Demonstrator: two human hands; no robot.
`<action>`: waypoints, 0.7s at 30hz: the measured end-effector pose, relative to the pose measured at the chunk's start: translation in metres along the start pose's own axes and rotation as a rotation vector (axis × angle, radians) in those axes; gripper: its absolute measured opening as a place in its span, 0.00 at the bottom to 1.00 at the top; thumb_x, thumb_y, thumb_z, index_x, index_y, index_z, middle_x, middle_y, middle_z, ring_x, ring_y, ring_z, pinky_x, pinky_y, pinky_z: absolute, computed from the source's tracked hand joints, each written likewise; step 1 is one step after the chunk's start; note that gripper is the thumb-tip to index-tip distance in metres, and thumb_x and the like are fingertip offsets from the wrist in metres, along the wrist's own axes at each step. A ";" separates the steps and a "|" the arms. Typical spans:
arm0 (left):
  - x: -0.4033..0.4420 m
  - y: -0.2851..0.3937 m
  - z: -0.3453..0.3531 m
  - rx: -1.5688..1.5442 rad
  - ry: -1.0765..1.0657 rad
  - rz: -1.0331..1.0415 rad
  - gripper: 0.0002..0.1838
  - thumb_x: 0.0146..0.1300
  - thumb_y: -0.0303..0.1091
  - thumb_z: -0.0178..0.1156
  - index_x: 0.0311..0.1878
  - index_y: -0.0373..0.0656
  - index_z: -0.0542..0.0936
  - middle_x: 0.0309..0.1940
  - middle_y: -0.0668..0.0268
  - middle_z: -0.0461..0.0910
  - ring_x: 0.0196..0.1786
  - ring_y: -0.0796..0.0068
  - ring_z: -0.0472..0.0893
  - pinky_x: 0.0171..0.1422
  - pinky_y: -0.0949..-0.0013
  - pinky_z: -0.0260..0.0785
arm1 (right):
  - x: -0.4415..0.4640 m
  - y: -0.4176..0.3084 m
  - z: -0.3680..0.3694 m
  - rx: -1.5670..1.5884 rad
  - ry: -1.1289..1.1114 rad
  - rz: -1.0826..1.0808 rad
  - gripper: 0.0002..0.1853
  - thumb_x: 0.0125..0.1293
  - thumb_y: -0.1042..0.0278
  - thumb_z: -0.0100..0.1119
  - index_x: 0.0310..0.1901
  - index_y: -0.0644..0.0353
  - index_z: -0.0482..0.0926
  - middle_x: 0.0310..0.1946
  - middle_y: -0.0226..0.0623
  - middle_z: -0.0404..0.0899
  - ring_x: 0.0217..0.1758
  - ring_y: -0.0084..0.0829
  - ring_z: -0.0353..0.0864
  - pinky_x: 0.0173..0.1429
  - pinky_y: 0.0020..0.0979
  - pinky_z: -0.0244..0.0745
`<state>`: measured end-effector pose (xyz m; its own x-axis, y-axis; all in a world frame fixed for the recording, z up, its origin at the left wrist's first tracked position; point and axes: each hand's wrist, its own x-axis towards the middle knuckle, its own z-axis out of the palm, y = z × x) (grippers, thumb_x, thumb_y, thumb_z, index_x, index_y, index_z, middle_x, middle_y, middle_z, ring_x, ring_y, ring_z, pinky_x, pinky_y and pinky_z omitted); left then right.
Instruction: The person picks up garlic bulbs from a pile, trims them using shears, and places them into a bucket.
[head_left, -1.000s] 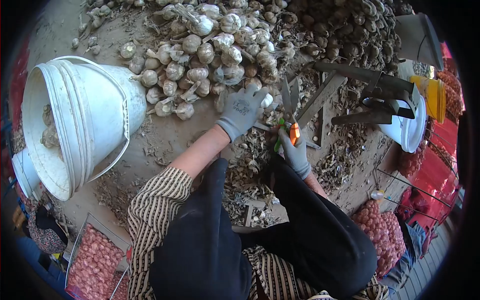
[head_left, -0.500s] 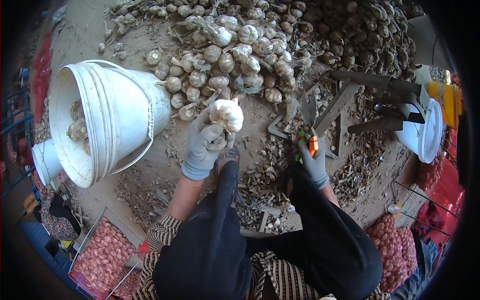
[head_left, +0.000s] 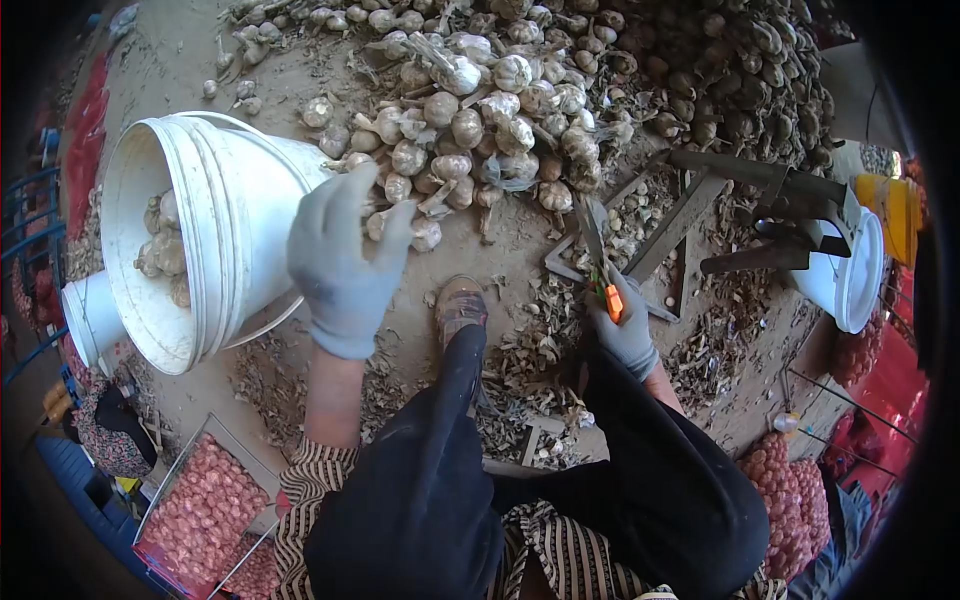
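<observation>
My left hand (head_left: 345,265), in a grey glove, is raised beside the white bucket (head_left: 235,235). Its fingers and thumb are spread and nothing shows between them. Several garlic bulbs (head_left: 165,250) lie inside the bucket, which is tilted with its mouth toward the left. My right hand (head_left: 625,330), also gloved, is closed around the orange handle of a pair of shears (head_left: 613,302), low over the ground near my right knee. The blades point up and away from me. A heap of garlic bulbs with dry stems (head_left: 465,130) lies in front of both hands.
A metal frame (head_left: 690,215) stands right of the shears. Beyond it are a white bucket (head_left: 860,270) and a yellow container (head_left: 890,215). Dry leaf scraps (head_left: 530,350) litter the ground. A crate of bulbs (head_left: 205,500) and filled net sacks (head_left: 785,500) flank me; a person (head_left: 115,435) sits at left.
My left hand has moved left to the bucket and no longer holds a garlic bulb; it has opened. More bulbs show in the bucket. My right hand keeps the shears, shifted slightly.
</observation>
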<state>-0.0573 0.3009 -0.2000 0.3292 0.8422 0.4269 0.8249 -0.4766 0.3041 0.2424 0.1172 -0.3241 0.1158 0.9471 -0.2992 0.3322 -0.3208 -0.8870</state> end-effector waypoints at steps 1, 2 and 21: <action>0.001 0.000 0.039 0.000 -0.098 -0.014 0.25 0.54 0.45 0.74 0.52 0.44 0.80 0.44 0.62 0.80 0.45 0.61 0.82 0.45 0.61 0.77 | 0.002 -0.002 -0.001 -0.006 -0.005 0.001 0.31 0.65 0.76 0.59 0.71 0.63 0.68 0.40 0.40 0.83 0.43 0.32 0.83 0.53 0.32 0.76; -0.006 -0.008 0.080 0.064 -0.242 -0.060 0.27 0.54 0.50 0.72 0.51 0.43 0.79 0.43 0.61 0.79 0.45 0.58 0.83 0.45 0.58 0.76 | 0.003 -0.003 -0.001 0.004 -0.013 0.024 0.31 0.65 0.76 0.59 0.71 0.63 0.68 0.40 0.41 0.83 0.43 0.34 0.83 0.53 0.32 0.75; -0.085 0.029 0.104 -2.248 -0.051 -1.118 0.24 0.73 0.40 0.60 0.67 0.40 0.71 0.54 0.60 0.79 0.54 0.62 0.81 0.59 0.58 0.79 | 0.001 -0.028 -0.011 -0.138 -0.328 -0.057 0.34 0.62 0.67 0.63 0.71 0.59 0.68 0.50 0.53 0.83 0.54 0.52 0.83 0.57 0.42 0.76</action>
<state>-0.0133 0.2416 -0.3156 0.3585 0.8339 -0.4197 -0.8034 0.5045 0.3162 0.2434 0.1273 -0.2956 -0.2055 0.9072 -0.3671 0.4558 -0.2432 -0.8562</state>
